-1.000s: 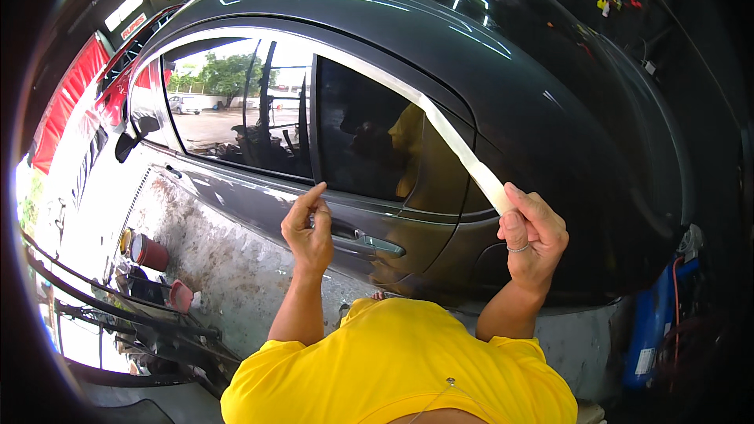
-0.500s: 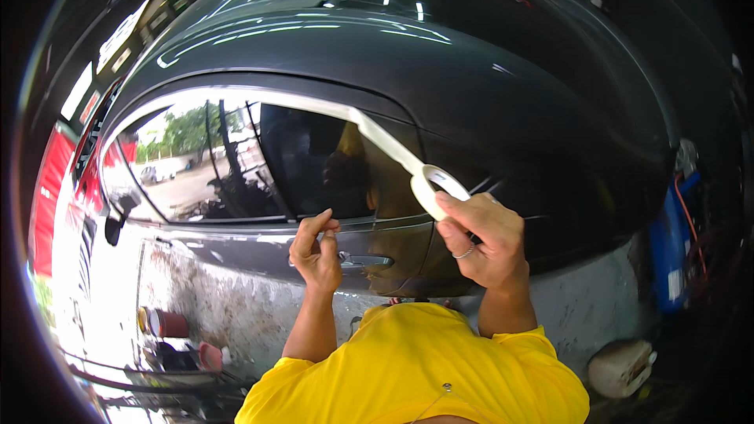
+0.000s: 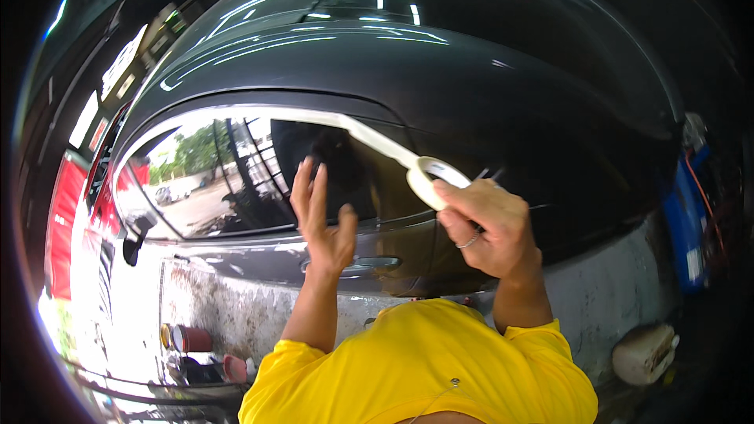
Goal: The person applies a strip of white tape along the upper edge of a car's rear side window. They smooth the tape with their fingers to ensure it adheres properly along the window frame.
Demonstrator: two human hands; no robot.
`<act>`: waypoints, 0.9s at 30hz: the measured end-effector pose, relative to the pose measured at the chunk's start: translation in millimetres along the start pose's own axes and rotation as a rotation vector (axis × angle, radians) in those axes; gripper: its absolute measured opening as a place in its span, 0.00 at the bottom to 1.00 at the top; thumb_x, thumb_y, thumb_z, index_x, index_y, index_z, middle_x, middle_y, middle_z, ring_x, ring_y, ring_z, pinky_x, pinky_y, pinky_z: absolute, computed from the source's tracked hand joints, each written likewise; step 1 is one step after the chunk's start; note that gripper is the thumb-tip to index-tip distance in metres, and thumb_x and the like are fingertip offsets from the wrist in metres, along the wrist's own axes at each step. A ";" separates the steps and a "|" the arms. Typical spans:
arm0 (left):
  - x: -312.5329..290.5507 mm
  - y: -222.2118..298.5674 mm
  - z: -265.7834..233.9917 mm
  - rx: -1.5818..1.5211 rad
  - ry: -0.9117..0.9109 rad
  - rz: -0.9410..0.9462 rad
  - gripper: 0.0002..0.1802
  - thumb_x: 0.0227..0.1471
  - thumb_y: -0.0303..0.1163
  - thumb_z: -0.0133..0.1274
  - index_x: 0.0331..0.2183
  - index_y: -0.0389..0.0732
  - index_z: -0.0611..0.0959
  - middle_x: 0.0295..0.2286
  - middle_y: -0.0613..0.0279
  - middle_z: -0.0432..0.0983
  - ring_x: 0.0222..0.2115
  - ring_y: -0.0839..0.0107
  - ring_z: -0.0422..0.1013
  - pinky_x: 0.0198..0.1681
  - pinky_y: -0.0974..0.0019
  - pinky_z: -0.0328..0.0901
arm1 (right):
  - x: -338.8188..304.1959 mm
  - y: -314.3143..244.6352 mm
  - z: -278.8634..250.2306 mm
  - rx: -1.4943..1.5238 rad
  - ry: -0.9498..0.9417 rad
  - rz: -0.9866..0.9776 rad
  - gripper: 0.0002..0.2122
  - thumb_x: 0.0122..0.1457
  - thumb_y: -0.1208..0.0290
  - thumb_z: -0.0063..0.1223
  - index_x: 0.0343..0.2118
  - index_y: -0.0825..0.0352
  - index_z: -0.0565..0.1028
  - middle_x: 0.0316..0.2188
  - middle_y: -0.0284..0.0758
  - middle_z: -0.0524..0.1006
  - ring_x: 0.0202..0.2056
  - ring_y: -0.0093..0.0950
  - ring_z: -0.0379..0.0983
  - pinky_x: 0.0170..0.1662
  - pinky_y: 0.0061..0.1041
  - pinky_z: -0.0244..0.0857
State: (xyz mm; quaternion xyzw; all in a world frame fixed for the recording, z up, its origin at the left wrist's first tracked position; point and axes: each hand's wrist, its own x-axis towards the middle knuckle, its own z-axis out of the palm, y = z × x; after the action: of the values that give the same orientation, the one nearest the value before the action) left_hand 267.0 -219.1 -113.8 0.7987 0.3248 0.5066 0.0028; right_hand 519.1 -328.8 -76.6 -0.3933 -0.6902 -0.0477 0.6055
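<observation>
My right hand (image 3: 495, 228) grips a roll of white masking tape (image 3: 419, 186) between thumb and fingers. From the roll a strip of tape (image 3: 381, 141) stretches up and left to the top edge of the side window (image 3: 314, 153). More tape runs along that upper window edge toward the front of the dark grey car (image 3: 503, 110). In front of the rear part of the glass, my left hand (image 3: 323, 224) is raised with its fingers spread and nothing in it. Below that hand is the door handle (image 3: 369, 265).
A side mirror (image 3: 135, 243) juts out at the left. Reddish buckets (image 3: 192, 338) stand on the floor at lower left. At lower right lies a dirty plastic jug (image 3: 644, 355), with a blue object (image 3: 687, 235) and an orange cord above it.
My left hand has risen from near the door handle toward the window, and its curled fingers have opened. My right hand still holds the tape roll, with the strip stretched out.
</observation>
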 end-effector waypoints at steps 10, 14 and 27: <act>47.0 3.0 24.0 0.278 -0.182 0.063 0.54 0.42 0.26 0.58 0.71 0.42 0.60 0.74 0.48 0.45 0.74 0.35 0.31 0.70 0.34 0.37 | 11.6 15.5 -18.2 -0.018 -0.078 0.005 0.14 0.59 0.77 0.65 0.48 0.70 0.83 0.28 0.41 0.82 0.25 0.34 0.76 0.30 0.29 0.69; 47.6 0.8 25.8 0.306 -0.181 0.093 0.53 0.41 0.26 0.58 0.71 0.42 0.62 0.73 0.49 0.48 0.74 0.35 0.33 0.70 0.33 0.37 | 17.1 20.0 -21.8 -0.029 -0.115 -0.012 0.14 0.60 0.77 0.64 0.49 0.70 0.83 0.28 0.41 0.82 0.26 0.34 0.76 0.30 0.28 0.69; 52.3 17.7 25.9 0.397 -0.203 0.050 0.47 0.50 0.29 0.51 0.72 0.45 0.60 0.73 0.54 0.51 0.73 0.35 0.37 0.69 0.26 0.38 | 27.6 26.9 -25.1 -0.098 -0.161 -0.091 0.15 0.60 0.77 0.64 0.51 0.68 0.82 0.24 0.40 0.79 0.21 0.31 0.72 0.27 0.29 0.65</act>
State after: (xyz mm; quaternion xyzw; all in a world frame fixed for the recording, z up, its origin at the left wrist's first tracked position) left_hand 311.6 -197.4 -78.3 0.8384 0.3962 0.3495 -0.1343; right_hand 556.5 -310.6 -57.0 -0.3933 -0.7507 -0.0772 0.5253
